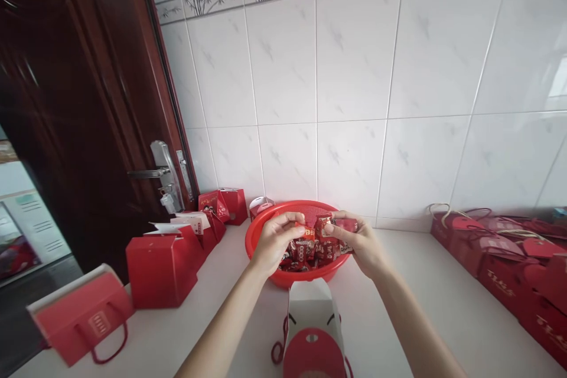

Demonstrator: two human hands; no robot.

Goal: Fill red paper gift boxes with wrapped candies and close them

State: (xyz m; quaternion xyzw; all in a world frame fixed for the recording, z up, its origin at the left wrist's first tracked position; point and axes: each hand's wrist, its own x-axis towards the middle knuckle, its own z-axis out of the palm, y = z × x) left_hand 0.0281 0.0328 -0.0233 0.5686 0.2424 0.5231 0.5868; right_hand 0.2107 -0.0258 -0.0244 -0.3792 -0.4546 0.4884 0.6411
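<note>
Over a red plastic basket [254, 236] of wrapped candies [301, 254], both my hands are raised close together. My left hand [277, 239] pinches a small orange-red wrapped candy [305, 231] between thumb and fingers. Held in my right hand [361, 242] are red wrapped candies [326, 227], with the thumb pressed on them; how many is unclear. Right in front of the basket stands an open gift box [313, 354], its white inside facing up, a round red flap at the near side and dark red cords at its sides.
Red gift boxes [153, 271] line the left of the white table [390, 319], including one with a cord handle [91, 313]. More red boxes [500, 277] are packed in rows at right. Behind are a tiled wall [354, 171] and a dark wooden door [97, 100].
</note>
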